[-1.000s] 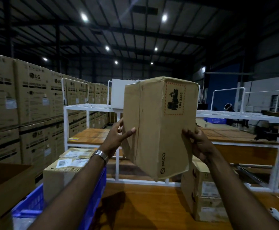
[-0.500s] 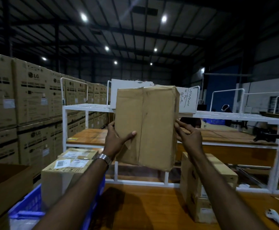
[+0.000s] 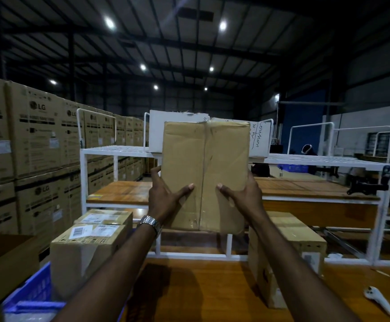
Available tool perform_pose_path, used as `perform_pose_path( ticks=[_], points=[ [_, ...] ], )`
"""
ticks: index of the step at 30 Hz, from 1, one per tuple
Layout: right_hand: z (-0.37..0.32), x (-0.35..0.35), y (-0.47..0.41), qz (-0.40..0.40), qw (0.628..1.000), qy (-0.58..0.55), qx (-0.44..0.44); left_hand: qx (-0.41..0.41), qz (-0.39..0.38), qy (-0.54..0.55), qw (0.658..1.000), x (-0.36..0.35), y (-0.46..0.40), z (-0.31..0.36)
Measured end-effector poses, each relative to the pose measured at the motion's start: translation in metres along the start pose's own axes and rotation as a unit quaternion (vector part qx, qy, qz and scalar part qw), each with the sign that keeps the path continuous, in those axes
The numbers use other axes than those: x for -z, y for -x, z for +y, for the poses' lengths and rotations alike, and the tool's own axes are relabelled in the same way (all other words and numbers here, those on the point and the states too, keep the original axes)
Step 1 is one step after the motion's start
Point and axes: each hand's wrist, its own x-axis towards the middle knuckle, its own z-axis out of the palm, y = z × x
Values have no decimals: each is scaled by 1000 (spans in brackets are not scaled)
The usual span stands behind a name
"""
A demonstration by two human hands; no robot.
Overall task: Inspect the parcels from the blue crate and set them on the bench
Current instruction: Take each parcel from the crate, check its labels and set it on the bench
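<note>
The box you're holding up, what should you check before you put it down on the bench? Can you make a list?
1. Both hands on the box: ok, left hand and right hand grip its lower sides.
2. Tape seam shut: ok on the facing side.
3. Other sides undamaged: cannot tell, hidden.
4. Bare spot on the bench: ok, below the box.
5. Clear of the stacked boxes on the right: ok.

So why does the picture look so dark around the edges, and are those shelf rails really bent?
In the head view, small ceiling lights flare against a dim roof, and the corners fall off into black. The wide lens bows the white rack and the stacked cartons. The held parcel is sharp; both forearms throw soft shadows on the bench.
</note>
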Motion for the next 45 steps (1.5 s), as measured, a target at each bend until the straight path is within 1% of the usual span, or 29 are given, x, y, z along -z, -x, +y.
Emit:
perform_pose_path(
  ticks=[8,13,17,18,20,22,23,24,26,29,31,33,35,37,40,42,44,45],
  points=[
    [1,3,0,5,1000,-11,-2,-8,-16,4,1000,2,-3,2],
    [-3,21,-4,2,999,-42,-8,15,-29,100,994,11,-7,-3],
    [-1,36,-4,-30,994,-101,-41,-45,-43,171,983,19,-13,-9],
    [2,40,-5,-38,991,-117,-49,-51,-45,171,983,22,-17,-12],
    [7,46,-3,-54,986,-147,-55,-31,-69,155,985,29,-23,-11],
    [10,49,-3,-78,982,-165,-57,33,-121,174,977,33,-24,-5],
    [11,49,-3,-81,982,-163,-53,49,-149,189,969,35,-23,-2],
    [13,48,-5,-77,984,-156,-46,49,-171,196,964,35,-21,2],
    [13,45,-6,-47,990,-128,-29,45,-182,178,966,35,-17,7],
    [11,36,-5,41,995,-87,-32,44,-176,158,971,36,-11,9],
    [10,33,-3,87,993,-69,-36,40,-209,174,962,36,-7,7],
    [8,27,-3,98,993,-48,-39,43,-229,199,952,34,-2,9],
    [4,18,-2,77,996,-1,-34,51,-220,220,949,29,2,11],
    [7,4,-2,47,998,-1,-49,39,-207,195,958,20,5,13],
    [11,-9,2,13,990,-108,-87,11,-177,142,974,8,11,14],
    [1,-6,9,-44,980,-181,-76,1,-152,137,979,3,12,11],
    [-6,-5,11,-114,971,-205,-51,-17,-129,120,984,0,12,10],
    [-10,-6,11,-133,970,-197,-42,-25,-122,108,986,0,12,11]
  ],
)
